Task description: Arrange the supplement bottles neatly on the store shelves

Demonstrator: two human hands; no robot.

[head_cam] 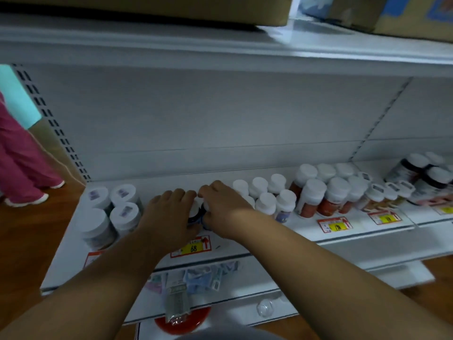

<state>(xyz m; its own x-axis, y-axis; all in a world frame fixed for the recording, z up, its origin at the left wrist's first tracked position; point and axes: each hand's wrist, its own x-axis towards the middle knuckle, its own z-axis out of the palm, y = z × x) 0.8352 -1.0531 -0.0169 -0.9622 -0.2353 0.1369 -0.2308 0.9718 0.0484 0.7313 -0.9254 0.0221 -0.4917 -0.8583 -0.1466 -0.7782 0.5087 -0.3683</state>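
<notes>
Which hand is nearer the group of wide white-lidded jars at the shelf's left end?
Left. The left hand lies just right of the jars; the right hand lies beyond it, farther right.

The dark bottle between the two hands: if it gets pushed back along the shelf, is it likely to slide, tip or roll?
The dark bottle looks upright on the flat white shelf, so it would probably slide rather than roll. The left hand and right hand close round it from both sides, which should limit tipping. It looks rigid; its weight cannot be told.
</notes>
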